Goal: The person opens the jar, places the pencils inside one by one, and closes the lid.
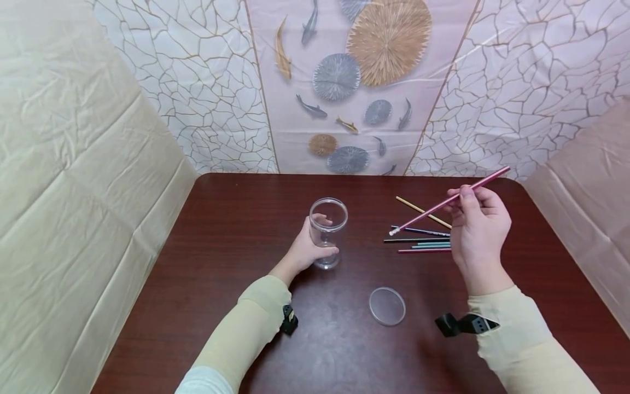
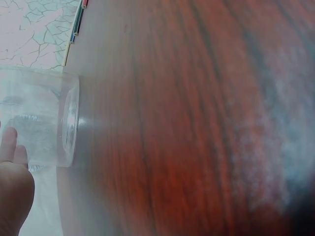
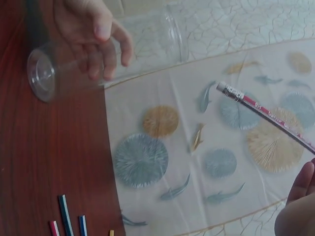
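I watch the left hand [image 1: 306, 249] curl round a transparent, plastic-looking cylindrical jar [image 1: 333, 234]; the right hand [image 1: 479, 232], raised, pinches a slim pinkish-red pencil [image 1: 432, 210] slantwise, eraser leftward.

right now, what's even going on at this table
A person's left hand holds a clear jar upright on the table; no pencil is in it. The right hand holds a pink pencil in the air, eraser end toward the jar. Other pencils lie near that hand, and a clear round lid lies flat.
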`<state>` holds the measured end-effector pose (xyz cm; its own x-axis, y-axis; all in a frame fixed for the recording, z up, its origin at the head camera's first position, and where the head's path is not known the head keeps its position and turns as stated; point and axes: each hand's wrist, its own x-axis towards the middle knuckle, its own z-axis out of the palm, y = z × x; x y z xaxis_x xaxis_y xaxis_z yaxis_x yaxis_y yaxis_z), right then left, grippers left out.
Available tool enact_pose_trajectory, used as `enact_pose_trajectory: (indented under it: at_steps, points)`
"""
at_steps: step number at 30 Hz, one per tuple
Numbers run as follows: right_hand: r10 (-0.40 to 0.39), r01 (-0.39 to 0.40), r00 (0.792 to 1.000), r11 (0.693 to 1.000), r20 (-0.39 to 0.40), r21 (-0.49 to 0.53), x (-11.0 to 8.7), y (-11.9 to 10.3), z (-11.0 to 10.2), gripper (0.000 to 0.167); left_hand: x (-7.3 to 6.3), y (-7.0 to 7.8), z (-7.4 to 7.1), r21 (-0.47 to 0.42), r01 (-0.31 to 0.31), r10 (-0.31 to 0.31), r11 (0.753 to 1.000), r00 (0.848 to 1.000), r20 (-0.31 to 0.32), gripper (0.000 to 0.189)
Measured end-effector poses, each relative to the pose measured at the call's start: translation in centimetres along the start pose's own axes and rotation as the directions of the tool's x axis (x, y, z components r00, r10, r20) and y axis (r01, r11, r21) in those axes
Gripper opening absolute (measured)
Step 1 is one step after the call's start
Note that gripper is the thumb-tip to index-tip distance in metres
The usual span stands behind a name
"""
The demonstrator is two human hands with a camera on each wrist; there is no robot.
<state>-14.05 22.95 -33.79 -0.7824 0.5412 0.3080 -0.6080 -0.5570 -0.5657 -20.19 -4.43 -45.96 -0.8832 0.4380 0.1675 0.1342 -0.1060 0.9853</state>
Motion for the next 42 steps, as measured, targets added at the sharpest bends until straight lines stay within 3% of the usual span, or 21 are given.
enact_pose_trajectory:
  at_steps: [5,11,22,32,37,42]
  points:
    - [0.001,-0.001,1.0,1.0,-0.007,0.015,-0.3,-0.2,0.7,0.009,-0.1,0.2,0.1,0.072,0.01,-0.01,0.997,1.0,0.001,0.077]
    - [0.004,-0.004,1.0,0.998,0.013,0.059,-0.3,0.1,2.0,0.001,-0.1,0.4,0.0,0.099,-0.004,0.004,0.995,1.0,0.0,0.077]
    - [0.028,-0.032,0.998,0.997,0.063,0.065,-1.0,1.6,4.0,0.001,-0.2,0.5,-0.2,0.14,-0.001,0.003,0.99,1.0,-0.012,0.079]
    - [0.064,-0.068,0.996,0.996,0.067,0.059,-1.7,3.4,4.2,0.002,-0.3,0.3,-0.3,0.128,0.008,-0.007,0.992,1.0,-0.007,0.078]
    - [0.07,-0.072,0.995,0.997,0.068,0.034,-2.0,4.2,4.3,0.013,-0.2,0.2,-0.3,0.104,0.003,-0.003,0.995,1.0,0.002,0.078]
    - [0.06,-0.058,0.994,0.998,0.097,-0.02,-2.5,5.0,4.6,0.008,-0.1,0.3,-0.3,0.115,0.006,-0.005,0.993,1.0,-0.005,0.078]
